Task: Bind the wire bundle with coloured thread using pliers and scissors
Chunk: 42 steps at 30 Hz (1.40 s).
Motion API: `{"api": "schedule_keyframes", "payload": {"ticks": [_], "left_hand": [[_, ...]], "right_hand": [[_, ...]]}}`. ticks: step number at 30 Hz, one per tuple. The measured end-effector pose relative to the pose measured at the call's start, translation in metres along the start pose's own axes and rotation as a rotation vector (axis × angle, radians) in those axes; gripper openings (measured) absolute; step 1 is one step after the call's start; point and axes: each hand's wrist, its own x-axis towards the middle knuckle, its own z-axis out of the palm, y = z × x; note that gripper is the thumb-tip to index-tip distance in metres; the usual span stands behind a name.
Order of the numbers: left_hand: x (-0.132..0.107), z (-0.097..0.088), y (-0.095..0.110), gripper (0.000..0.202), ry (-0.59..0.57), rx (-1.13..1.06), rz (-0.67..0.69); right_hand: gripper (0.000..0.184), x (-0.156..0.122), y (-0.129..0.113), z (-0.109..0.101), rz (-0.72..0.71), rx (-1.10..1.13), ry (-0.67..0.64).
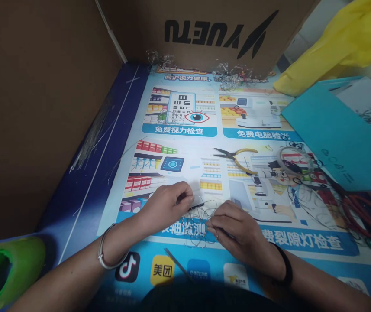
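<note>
My left hand (169, 203) rests on a printed poster mat (185, 130), fingers curled and pinched on a short dark rod (196, 206) that sticks out to the right. My right hand (237, 232) lies just right of it, fingertips pressed together on a tangle of thin dark wire loops (201, 216) between the two hands. A silver bangle circles my left wrist and a black band my right wrist. What exactly the right fingertips pinch within the wire is too fine to make out.
Yellow-handled pliers (237, 158) lie beyond my hands. A clear tape roll (295, 160), red-handled scissors (363, 214) and loose wires sit right. A teal box (334, 134), yellow bag (344, 43), cardboard walls (36, 108), thin metal rods (91, 138) and a green object (6, 268) surround the mat.
</note>
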Motion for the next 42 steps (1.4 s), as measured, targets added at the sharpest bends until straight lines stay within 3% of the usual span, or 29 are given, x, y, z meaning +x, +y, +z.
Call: {"api": "schedule_keyframes", "payload": {"ticks": [17,42], "left_hand": [[0.000,0.010,-0.005,0.013,-0.153,-0.656,-0.134],[0.000,0.011,-0.006,0.018,-0.176,-0.773,-0.173]], "right_hand": [[0.007,0.002,0.001,0.001,0.008,-0.019,0.000],[0.013,0.001,-0.002,0.001,0.002,-0.055,-0.008]]}}
